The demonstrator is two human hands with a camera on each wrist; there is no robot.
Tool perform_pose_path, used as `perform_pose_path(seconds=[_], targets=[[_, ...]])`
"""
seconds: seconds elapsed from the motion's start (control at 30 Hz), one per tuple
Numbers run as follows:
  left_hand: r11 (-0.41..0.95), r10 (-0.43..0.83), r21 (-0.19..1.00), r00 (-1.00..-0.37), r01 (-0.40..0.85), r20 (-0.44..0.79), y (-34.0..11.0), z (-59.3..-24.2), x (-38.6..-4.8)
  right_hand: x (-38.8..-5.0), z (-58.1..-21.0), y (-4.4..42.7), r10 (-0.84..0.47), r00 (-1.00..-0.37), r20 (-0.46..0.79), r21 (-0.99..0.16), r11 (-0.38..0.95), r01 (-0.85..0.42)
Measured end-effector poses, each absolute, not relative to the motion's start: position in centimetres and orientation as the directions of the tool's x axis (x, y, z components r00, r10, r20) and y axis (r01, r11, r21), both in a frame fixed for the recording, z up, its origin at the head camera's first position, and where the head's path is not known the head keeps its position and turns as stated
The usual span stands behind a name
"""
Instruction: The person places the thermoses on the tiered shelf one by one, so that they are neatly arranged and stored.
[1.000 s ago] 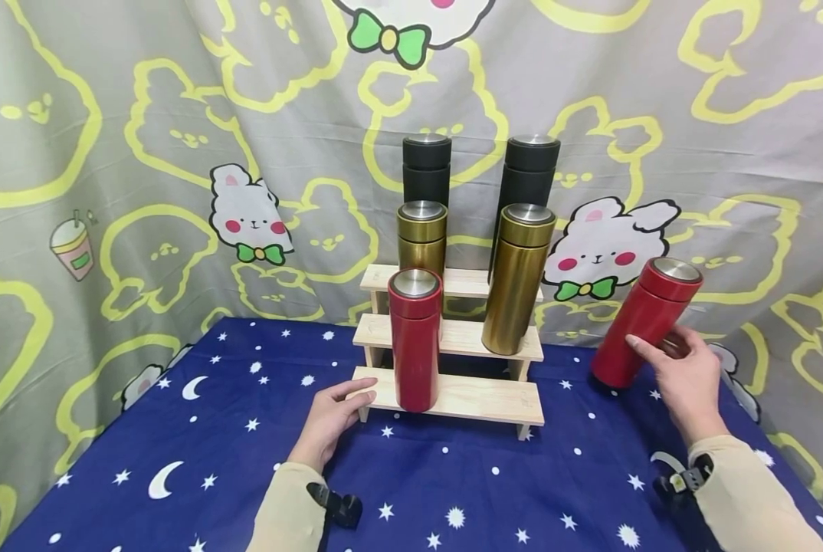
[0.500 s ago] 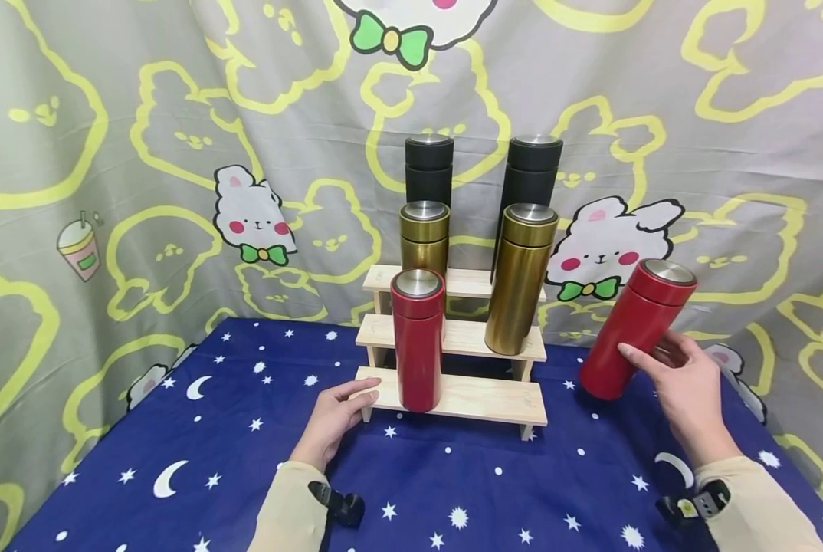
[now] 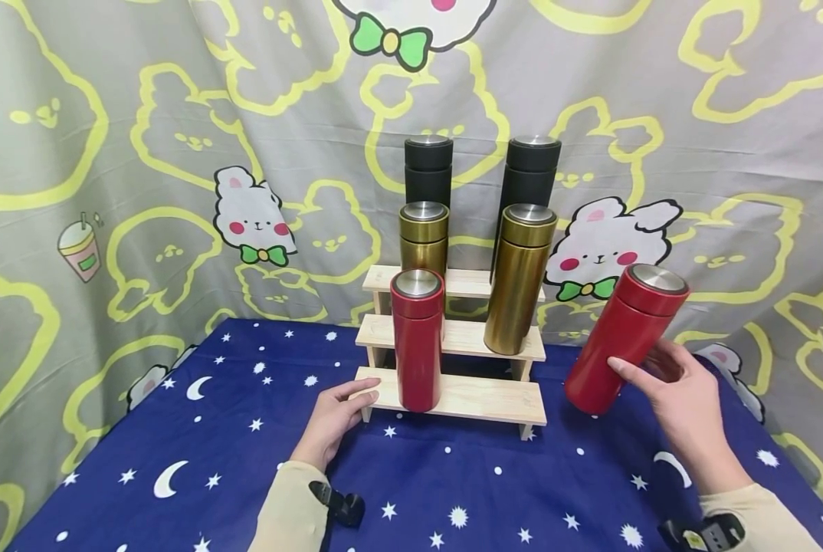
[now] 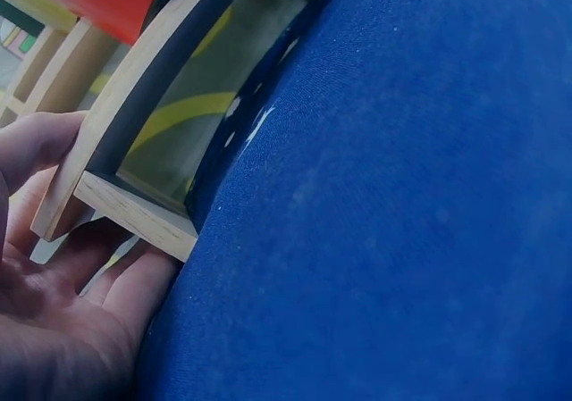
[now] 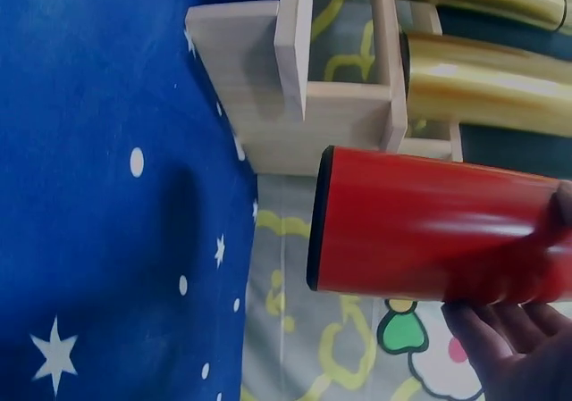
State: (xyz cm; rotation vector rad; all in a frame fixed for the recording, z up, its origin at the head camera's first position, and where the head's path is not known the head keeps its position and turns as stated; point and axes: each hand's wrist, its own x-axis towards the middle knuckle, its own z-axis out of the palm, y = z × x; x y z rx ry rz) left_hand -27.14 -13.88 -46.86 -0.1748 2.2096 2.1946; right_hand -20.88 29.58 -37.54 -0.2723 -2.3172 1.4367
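Observation:
My right hand (image 3: 683,410) grips a red thermos (image 3: 625,337) with a steel-topped lid, tilted and held off the cloth to the right of a three-step wooden stand (image 3: 490,399). In the right wrist view, the thermos's black base (image 5: 322,218) points toward the stand, apart from it. My left hand (image 3: 333,418) holds the left end of the lowest step; in the left wrist view the thumb lies over the board (image 4: 76,164) and other fingers are under it. Another red thermos (image 3: 418,345) stands upright on that step's left part.
Two gold thermoses (image 3: 518,284) stand on the middle step, the left one partly hidden by the red one. Behind them, two black thermoses (image 3: 428,165) stand at the back. Navy star-patterned cloth (image 3: 246,475) covers the table; a printed curtain (image 3: 315,115) hangs behind.
The right hand has brought the red thermos leftward and slightly nearer to me, toward the stand, off the cloth, with more tilt. My left hand stays on the step's end.

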Motion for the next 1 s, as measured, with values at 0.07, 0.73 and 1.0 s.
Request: perform_pose_path(seconds=[0.07, 0.73, 1.0], targets=[[0.003, -0.065, 0.995, -0.993, -0.096, -0.095, -13.9, -46.8, -27.1, -20.7, -37.4, 29.2, 0.369, -0.897, 0.242, -0.883, 0.466, -0.046], [0.0, -0.052, 0.996, -0.995, -0.088, -0.088, -13.9, -47.0, -27.2, -19.7, -37.0, 26.2, 0.298, -0.916, 0.268, -0.88, 0.463, -0.106], [0.006, -0.056, 0.996, -0.994, -0.09, -0.089, -14.0, -46.9, -27.2, -19.3, -36.9, 24.9, 0.258, -0.918, 0.303, -0.877, 0.451, -0.163]])
